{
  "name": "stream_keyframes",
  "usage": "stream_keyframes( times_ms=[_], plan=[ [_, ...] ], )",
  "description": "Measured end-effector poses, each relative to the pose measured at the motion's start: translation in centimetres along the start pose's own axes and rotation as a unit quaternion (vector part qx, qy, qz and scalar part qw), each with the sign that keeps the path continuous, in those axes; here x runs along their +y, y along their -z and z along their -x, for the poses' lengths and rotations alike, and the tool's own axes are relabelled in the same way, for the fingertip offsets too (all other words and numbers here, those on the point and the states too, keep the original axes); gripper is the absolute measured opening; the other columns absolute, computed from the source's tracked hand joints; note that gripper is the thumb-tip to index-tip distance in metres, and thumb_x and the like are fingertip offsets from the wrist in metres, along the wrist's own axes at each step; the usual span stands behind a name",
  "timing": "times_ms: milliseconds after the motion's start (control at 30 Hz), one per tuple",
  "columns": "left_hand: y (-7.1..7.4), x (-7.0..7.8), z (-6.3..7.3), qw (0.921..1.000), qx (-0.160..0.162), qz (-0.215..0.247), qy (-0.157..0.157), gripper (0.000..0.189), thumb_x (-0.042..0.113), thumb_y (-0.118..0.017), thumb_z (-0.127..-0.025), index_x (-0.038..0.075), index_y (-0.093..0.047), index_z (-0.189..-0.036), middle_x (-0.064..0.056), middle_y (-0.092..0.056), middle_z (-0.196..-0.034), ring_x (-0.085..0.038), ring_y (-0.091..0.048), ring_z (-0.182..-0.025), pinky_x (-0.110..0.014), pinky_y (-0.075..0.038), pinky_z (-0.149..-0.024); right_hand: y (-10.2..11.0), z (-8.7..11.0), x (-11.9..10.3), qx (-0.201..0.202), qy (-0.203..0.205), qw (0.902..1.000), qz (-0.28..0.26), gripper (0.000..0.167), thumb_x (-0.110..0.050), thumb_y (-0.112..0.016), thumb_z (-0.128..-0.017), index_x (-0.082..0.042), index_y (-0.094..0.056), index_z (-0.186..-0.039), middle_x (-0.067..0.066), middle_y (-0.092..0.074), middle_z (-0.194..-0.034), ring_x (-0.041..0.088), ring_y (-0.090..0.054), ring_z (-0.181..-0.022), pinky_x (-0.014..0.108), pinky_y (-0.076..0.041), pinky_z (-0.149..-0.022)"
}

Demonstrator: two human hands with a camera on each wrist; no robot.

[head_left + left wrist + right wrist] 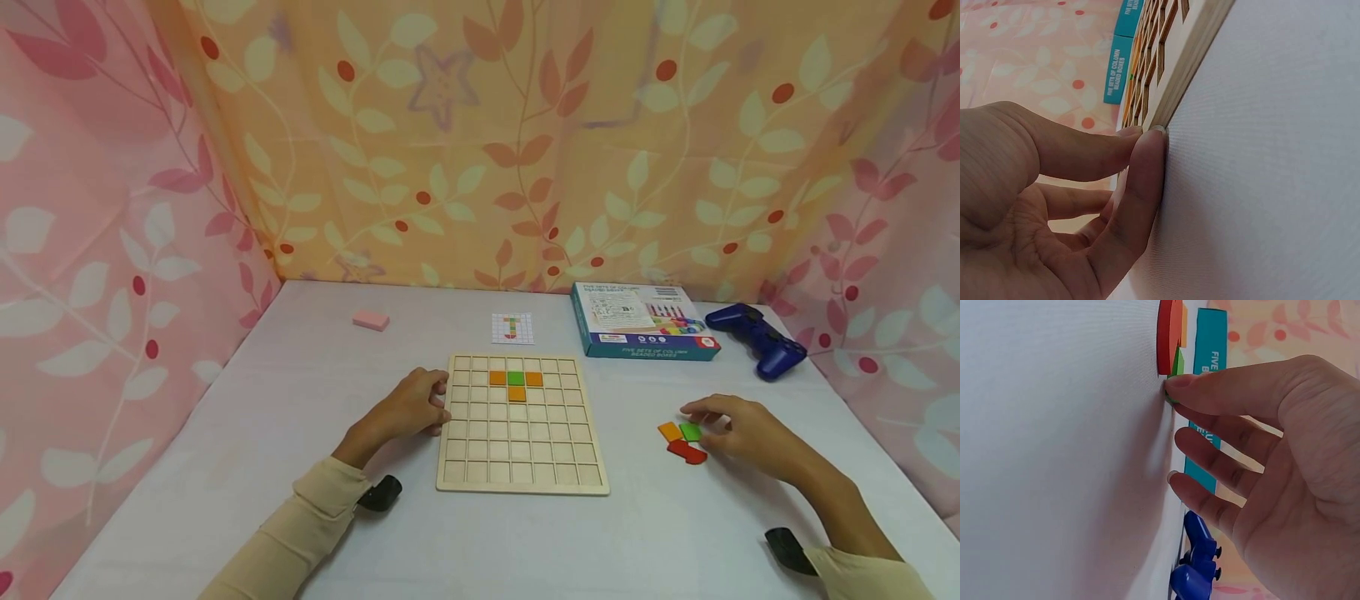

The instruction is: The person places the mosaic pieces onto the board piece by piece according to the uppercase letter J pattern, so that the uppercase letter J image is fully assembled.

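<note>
My left hand [408,406] is at the left edge of a wooden grid board [519,451], thumb and forefinger pinching its rim in the left wrist view. Set in the board's upper squares are a green tile [516,378] and three orange tiles, one of them an orange tile [517,394] just below the green. On the right, my right hand [750,433] pinches a loose green tile [690,432] between thumb and forefinger, low at the tabletop; its other fingers are loosely bent. Beside that tile lie an orange tile [670,432] and red pieces [687,452], one with a rounded end.
Behind the board lies a small pattern card [512,328] with a coloured figure on a grid. A boxed bead set [647,323] and a blue game controller [757,339] stand at the back right. A pink block [371,320] sits at the back left. Patterned curtains surround the white table.
</note>
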State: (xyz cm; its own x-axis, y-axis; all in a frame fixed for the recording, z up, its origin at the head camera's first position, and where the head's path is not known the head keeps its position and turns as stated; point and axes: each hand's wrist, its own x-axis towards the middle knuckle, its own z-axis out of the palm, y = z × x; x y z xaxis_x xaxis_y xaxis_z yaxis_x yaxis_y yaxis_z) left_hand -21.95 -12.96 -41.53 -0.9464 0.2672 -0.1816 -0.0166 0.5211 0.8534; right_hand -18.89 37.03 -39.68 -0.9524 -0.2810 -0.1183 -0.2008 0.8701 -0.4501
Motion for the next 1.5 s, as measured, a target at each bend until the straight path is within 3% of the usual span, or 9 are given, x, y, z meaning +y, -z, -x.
stream_keyframes(
  times_ms=[200, 400, 500, 733, 933, 1300, 1500],
  plan=[
    [0.0, 0.0, 0.0, 1.0000, 0.000, 0.000, 0.001, 0.051, -0.014, -0.074, -0.090, -0.008, -0.053, -0.136, -0.020, -0.049, -0.118, -0.022, -0.063, -0.090, -0.030, -0.066, -0.066, 0.1, 0.1, 0.1, 0.001, 0.004, 1.0000, -0.001, 0.039, -0.013, -0.079, -0.090, -0.006, -0.073, -0.128, 0.008, -0.073, -0.118, 0.027, -0.064, -0.107, 0.045, -0.063, -0.087],
    [0.0, 0.0, 0.0, 1.0000, 0.002, 0.000, -0.003, 0.049, -0.014, -0.074, -0.089, -0.008, -0.054, -0.133, -0.020, -0.048, -0.118, -0.022, -0.062, -0.092, -0.030, -0.066, -0.065, 0.3, 0.1, 0.3, -0.004, -0.002, 1.0000, 0.008, 0.038, -0.018, -0.082, -0.090, -0.005, -0.075, -0.126, 0.003, -0.071, -0.112, 0.023, -0.061, -0.103, 0.025, -0.057, -0.077],
    [0.0, -0.1, -0.1, 1.0000, 0.000, 0.000, -0.006, 0.045, -0.014, -0.074, -0.089, -0.007, -0.055, -0.129, -0.020, -0.048, -0.118, -0.023, -0.062, -0.092, -0.030, -0.066, -0.064, 0.4, -0.1, 0.2, -0.004, -0.001, 0.9999, 0.010, 0.038, -0.020, -0.082, -0.091, -0.005, -0.075, -0.125, 0.002, -0.070, -0.109, 0.022, -0.060, -0.101, 0.021, -0.055, -0.074],
    [0.0, -0.1, -0.1, 1.0000, -0.001, -0.004, -0.004, 0.048, -0.014, -0.074, -0.089, -0.008, -0.055, -0.132, -0.019, -0.048, -0.119, -0.023, -0.062, -0.092, -0.030, -0.066, -0.065, 0.0, -1.3, -1.4, 0.000, 0.011, 0.9999, 0.002, 0.036, -0.025, -0.081, -0.092, -0.008, -0.077, -0.124, 0.002, -0.070, -0.109, 0.022, -0.061, -0.101, 0.023, -0.058, -0.074],
    [0.1, 0.0, -0.2, 1.0000, 0.000, -0.008, 0.000, 0.056, -0.014, -0.074, -0.089, -0.009, -0.053, -0.140, -0.019, -0.049, -0.118, -0.023, -0.062, -0.094, -0.029, -0.066, -0.065, -1.1, -3.1, -3.9, -0.007, 0.020, 0.9997, -0.009, 0.036, -0.024, -0.079, -0.093, -0.008, -0.076, -0.125, 0.005, -0.070, -0.111, 0.024, -0.061, -0.102, 0.034, -0.063, -0.079],
    [0.1, 0.1, -0.2, 0.9999, 0.002, -0.011, 0.002, 0.058, -0.013, -0.075, -0.089, -0.008, -0.052, -0.143, -0.018, -0.050, -0.117, -0.022, -0.063, -0.092, -0.029, -0.066, -0.065, -2.6, -6.7, -8.1, -0.007, 0.094, 0.9951, -0.030, 0.033, -0.019, -0.080, -0.093, -0.008, -0.076, -0.124, -0.003, -0.071, -0.107, 0.021, -0.059, -0.101, 0.034, -0.056, -0.086],
    [0.1, 0.0, -0.2, 0.9999, 0.000, -0.010, 0.003, 0.061, -0.013, -0.075, -0.089, -0.008, -0.051, -0.145, -0.018, -0.049, -0.117, -0.022, -0.063, -0.094, -0.028, -0.066, -0.065, -3.5, -8.1, -10.0, -0.023, 0.101, 0.9937, -0.042, 0.032, -0.018, -0.081, -0.092, -0.008, -0.076, -0.123, -0.001, -0.069, -0.107, 0.022, -0.058, -0.102, 0.035, -0.055, -0.086]
  ],
)
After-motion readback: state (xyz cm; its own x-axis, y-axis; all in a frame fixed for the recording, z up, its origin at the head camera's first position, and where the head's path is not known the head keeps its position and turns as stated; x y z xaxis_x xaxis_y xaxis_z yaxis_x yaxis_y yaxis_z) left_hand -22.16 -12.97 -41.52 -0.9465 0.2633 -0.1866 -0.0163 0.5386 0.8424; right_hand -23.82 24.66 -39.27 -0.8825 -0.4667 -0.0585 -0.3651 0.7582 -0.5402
